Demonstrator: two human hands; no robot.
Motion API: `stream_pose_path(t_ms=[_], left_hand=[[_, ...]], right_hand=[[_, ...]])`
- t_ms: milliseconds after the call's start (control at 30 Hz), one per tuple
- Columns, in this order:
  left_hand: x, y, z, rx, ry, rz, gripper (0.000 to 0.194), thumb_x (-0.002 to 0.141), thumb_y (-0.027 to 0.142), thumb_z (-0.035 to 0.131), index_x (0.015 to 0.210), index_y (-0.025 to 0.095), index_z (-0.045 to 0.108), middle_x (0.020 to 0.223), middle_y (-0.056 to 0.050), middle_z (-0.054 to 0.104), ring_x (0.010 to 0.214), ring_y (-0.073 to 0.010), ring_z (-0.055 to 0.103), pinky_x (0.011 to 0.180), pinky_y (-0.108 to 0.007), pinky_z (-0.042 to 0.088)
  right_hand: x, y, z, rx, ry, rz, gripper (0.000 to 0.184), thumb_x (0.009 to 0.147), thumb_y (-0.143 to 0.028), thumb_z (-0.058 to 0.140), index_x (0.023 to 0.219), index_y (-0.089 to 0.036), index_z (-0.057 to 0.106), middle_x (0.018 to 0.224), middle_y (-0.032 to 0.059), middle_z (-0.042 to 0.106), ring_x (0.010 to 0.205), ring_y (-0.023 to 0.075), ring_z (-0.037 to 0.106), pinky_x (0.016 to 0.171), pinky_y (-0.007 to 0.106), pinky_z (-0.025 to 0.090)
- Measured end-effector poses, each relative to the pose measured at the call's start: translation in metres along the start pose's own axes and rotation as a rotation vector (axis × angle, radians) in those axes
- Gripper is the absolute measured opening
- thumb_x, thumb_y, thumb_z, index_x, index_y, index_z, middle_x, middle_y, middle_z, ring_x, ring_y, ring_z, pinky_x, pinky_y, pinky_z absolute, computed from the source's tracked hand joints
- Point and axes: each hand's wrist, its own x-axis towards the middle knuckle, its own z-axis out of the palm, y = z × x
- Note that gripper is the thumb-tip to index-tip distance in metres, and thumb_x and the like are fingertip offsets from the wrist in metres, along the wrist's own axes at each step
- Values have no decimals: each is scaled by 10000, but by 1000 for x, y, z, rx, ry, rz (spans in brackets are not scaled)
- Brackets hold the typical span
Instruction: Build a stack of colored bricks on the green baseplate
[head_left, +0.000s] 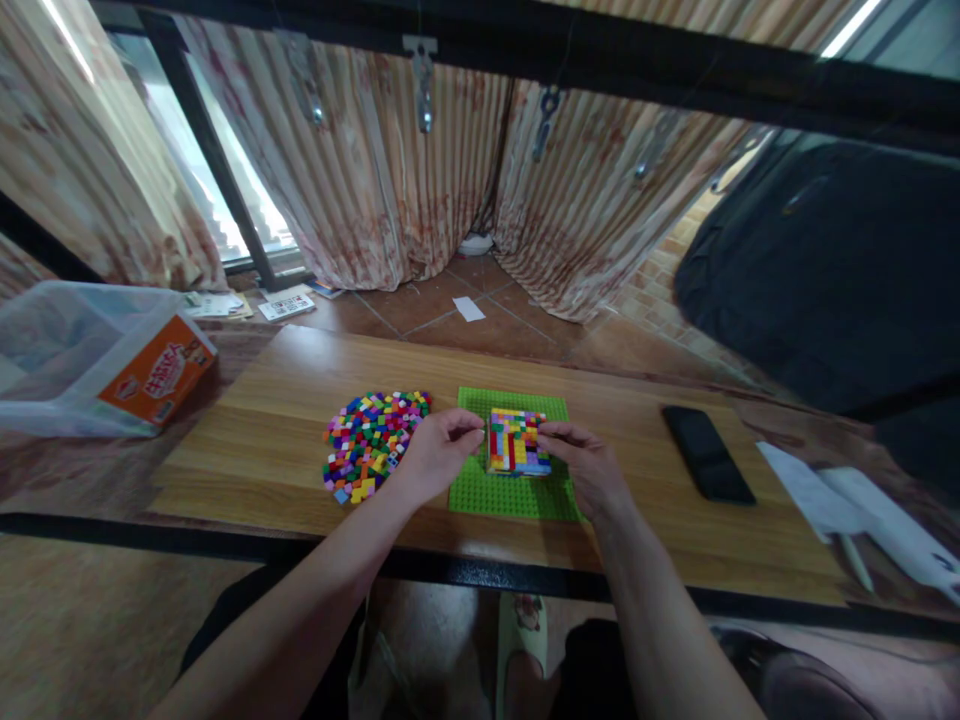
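Observation:
A flat, layered block of many-coloured toy bricks (511,448) sits on a green studded baseplate (480,497) in front of me. My left hand (442,450) is just left of the block, thumb and forefinger pinched together; whatever may be between them is too small to tell. At the block's right edge, my right hand (589,465) has its thumb and fingertips closed on the bricks there. A heap of loose small bricks (367,440) in mixed colours lies on the table left of the baseplate, partly behind my left hand.
The wooden table (255,430) has a black front edge. A black phone (707,453) lies to the right, with white papers (814,490) beyond it. At far left stands a clear plastic bin (82,350) with an orange label. A dark bar crosses overhead with metal clips (424,90).

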Motion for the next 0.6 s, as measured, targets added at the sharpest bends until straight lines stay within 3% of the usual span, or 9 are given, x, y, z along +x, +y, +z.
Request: stream_pose_path(t_ms=[233,600], left_hand=[[0,2,1,-132,-22,-16,67,735,114,619,793,139,643,724,3,663,629,-93,596,639,-228,484],[-3,0,1,-193,-104,65,117,718,184,687,826,145,668,772,-10,684,695,-112,608,687,-246,495]], right_hand=[[-3,-8,4,-82,164,-237,140,631,-283,757,750,-215,726,709,-1,691,660,131,602,630,275,488],[-30,-8,38,-571,-202,-613,186,858,-268,622,1006,-301,732,1065,39,706,1039,198,631,936,398,492]])
